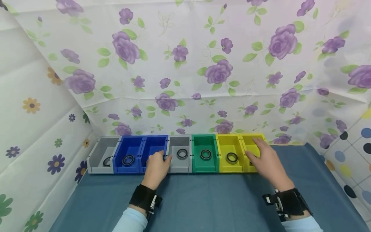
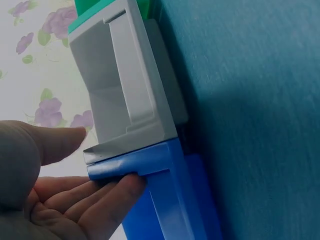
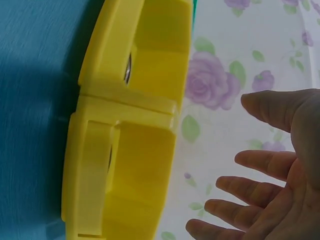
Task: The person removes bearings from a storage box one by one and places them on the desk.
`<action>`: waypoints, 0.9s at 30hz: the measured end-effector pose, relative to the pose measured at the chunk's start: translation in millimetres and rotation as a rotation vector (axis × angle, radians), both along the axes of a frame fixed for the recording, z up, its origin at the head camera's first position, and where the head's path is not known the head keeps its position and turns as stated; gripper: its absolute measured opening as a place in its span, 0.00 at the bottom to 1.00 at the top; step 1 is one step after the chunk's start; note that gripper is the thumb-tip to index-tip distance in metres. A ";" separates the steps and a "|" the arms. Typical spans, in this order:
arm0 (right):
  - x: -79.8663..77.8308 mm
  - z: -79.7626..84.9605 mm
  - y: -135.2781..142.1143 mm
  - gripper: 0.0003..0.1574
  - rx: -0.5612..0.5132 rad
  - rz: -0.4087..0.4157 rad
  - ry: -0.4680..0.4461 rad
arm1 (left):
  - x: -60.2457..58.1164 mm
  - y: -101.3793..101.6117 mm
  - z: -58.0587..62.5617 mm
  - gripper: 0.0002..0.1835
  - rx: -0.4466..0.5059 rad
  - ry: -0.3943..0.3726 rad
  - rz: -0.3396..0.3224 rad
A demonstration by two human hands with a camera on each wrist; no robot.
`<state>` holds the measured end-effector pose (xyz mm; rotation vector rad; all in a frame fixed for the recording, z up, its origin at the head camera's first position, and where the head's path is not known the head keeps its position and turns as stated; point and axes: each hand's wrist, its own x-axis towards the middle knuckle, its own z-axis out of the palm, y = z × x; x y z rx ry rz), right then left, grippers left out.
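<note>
Holding nothing that the views show, we have our left hand (image 1: 157, 167) at the right wall of the right blue bin (image 1: 155, 144), thumb well apart from nearly straight fingers; whether they press that wall, we cannot tell. Our right hand (image 1: 270, 165) is spread wide over the right side of the right yellow bin (image 1: 247, 141). A ring (image 1: 251, 163) lies in that bin's near end, left of our right palm and partly hidden, so the right hand is much the nearer. The left hand hides most of the right blue bin's floor. Each bin's long axis runs near to far; the row runs left to right. Between our hands, the middle gray bin (image 1: 177, 144), green bin (image 1: 204, 141) and left yellow bin (image 1: 227, 141) hold one ring each. Flowered cloth (image 1: 192, 80) hangs beyond.
</note>
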<state>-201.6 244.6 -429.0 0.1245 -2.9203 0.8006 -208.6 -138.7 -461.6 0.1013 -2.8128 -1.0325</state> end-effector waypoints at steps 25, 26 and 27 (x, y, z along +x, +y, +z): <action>-45.4 -27.2 16.9 0.33 0.093 0.090 -0.176 | -7.5 6.6 2.5 0.14 -0.191 -0.008 0.052; -46.6 -29.2 17.6 0.33 0.093 0.093 -0.181 | -7.3 6.9 2.8 0.14 -0.193 -0.007 0.049; -47.8 -31.2 18.5 0.33 0.092 0.097 -0.183 | -7.1 7.0 2.8 0.15 -0.195 -0.003 0.047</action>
